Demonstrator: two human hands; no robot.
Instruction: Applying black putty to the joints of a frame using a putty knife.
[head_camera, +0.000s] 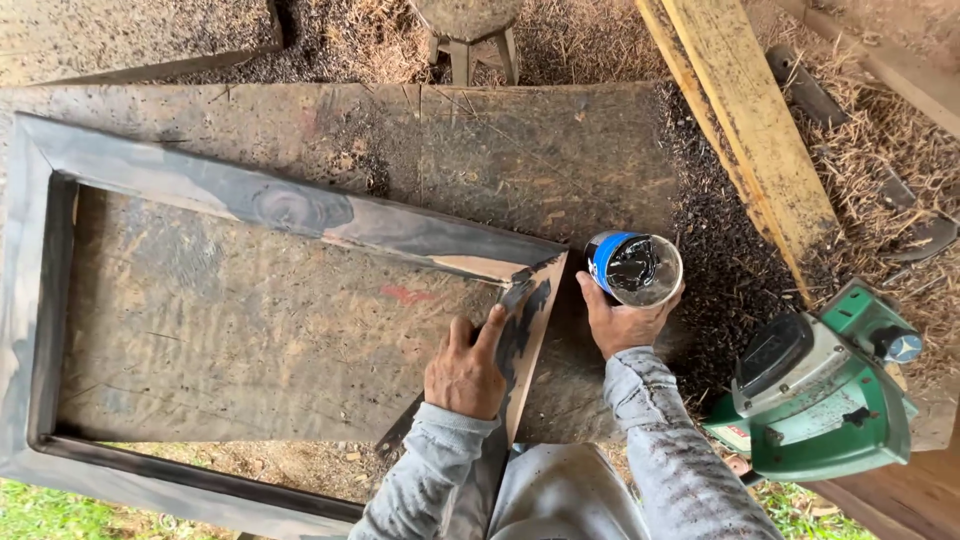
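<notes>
Stain already darkens nearly the whole wooden frame (250, 205), by my judgement, leaving only the short side at about three o'clock half bare, with a pale patch at its upper corner. Nearest the viewer, the left hand (467, 372) lies on that side, index finger stretched toward one o'clock and pressed on the wet dark streak, other fingers curled. Farther out at two o'clock, the right hand (620, 318) wraps from below around an open blue tin (633, 268) of black stain, tilted over the workbench (500, 140).
</notes>
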